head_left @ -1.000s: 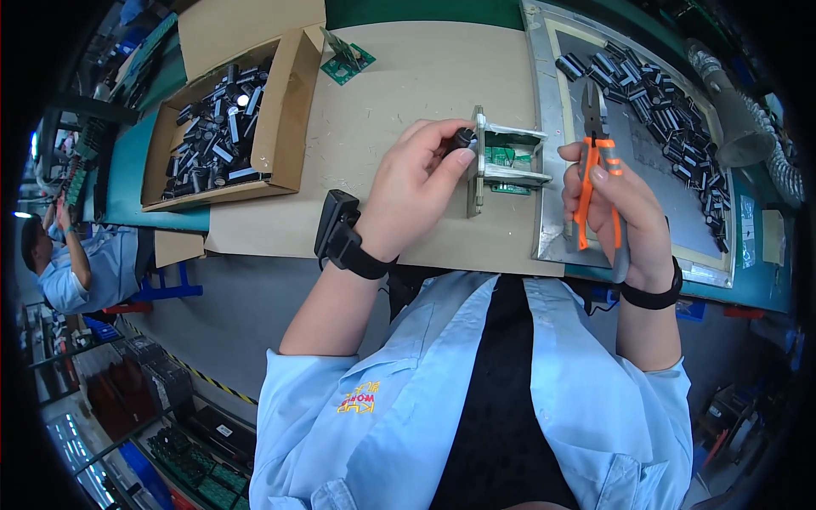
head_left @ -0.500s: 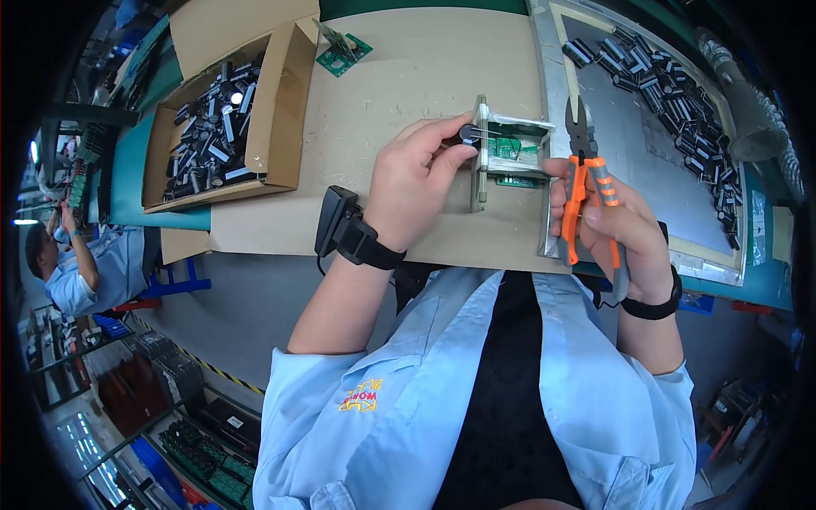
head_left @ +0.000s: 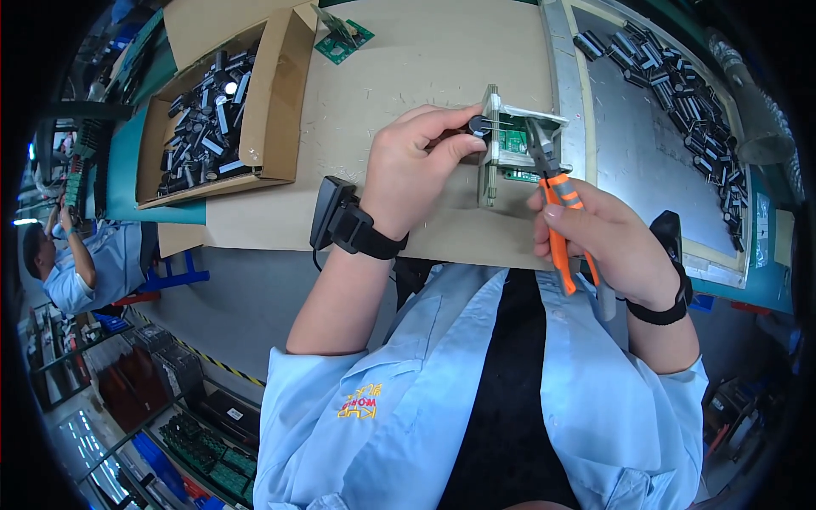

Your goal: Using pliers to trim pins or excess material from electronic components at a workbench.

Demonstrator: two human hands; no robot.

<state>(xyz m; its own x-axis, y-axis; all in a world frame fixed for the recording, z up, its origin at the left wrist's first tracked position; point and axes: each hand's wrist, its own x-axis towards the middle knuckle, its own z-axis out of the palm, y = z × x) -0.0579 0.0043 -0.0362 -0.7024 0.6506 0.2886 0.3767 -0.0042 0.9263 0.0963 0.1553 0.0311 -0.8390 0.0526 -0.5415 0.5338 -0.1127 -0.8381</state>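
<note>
Between thumb and fingertips, my left hand (head_left: 429, 161) pinches a black cylindrical capacitor (head_left: 478, 126). Its thin wire leads point right, over a small frame-like fixture (head_left: 490, 174) with green circuit board (head_left: 513, 141) showing inside it. My right hand (head_left: 599, 225) is wrapped round the orange-and-grey handles of a pair of pliers (head_left: 558, 189). The pliers' dark jaws lie over the right part of the fixture, near the ends of the leads. Whether the jaws touch a lead I cannot tell.
At the left stands a cardboard box (head_left: 279, 102) full of capacitors. A metal-framed tray (head_left: 629, 170) at the right holds many more (head_left: 693, 110). A green circuit board (head_left: 344, 42) lies at the back. Wire bits are scattered on the brown table covering (head_left: 365, 93). Another person (head_left: 85, 263) works far left.
My right hand has brought the pliers left and tilted them, so the jaws are now over the fixture. My left hand and the capacitor have shifted slightly right.
</note>
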